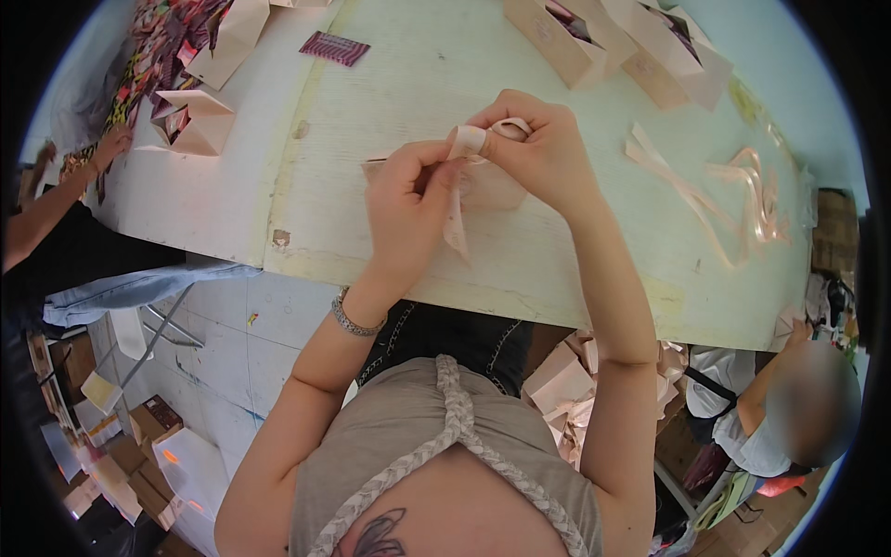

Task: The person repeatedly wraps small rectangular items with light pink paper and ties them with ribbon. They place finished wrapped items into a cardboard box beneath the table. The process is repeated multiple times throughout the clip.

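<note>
My left hand [414, 198] and my right hand [539, 146] meet over the table, both pinching a pale pink satin ribbon [468, 141]. A loop of it curls at my right fingers, and a tail with small print hangs below my left fingertips. Behind and beneath the hands lies a pale pink paper box [498, 189], mostly hidden by them. Whether the ribbon is fastened to this box cannot be seen. Further ribbons [696, 198] lie loose on the table to the right of my right hand.
Open pink boxes with wrapped packets stand at the back right [557, 35] and left [209, 129]. A purple striped packet [334, 49] lies on the pale table [418, 83]. A co-worker's hand [113, 143] reaches a packet heap at left; another person sits at right. Pink boxes [560, 379] fill a space below the table edge.
</note>
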